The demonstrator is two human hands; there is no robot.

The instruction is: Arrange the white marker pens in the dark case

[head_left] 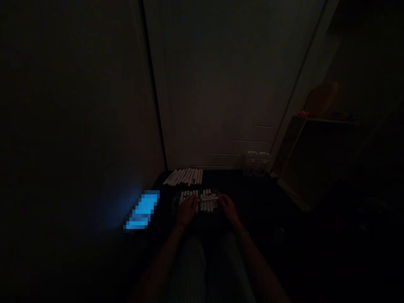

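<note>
A white marker [208,199] lies crosswise between my two hands, over a case [174,204] filled with rows of upright-looking white markers [206,206]. My left hand [187,208] is closed at the marker's left end, above the left half of the case. At its right end, the fingers of my right hand [228,207] pinch it near the case's right side. Behind the case, a row of loose white markers [184,176] lies side by side on the dark table [225,179]. The dim light hides finer detail of the fingers.
A glowing blue, pixelated screen [142,211] is at the left edge of the table. Two clear packages [257,164] stand at the back right against a pale door-like panel [221,84]. Further right is a shelf unit [311,155] with things on top.
</note>
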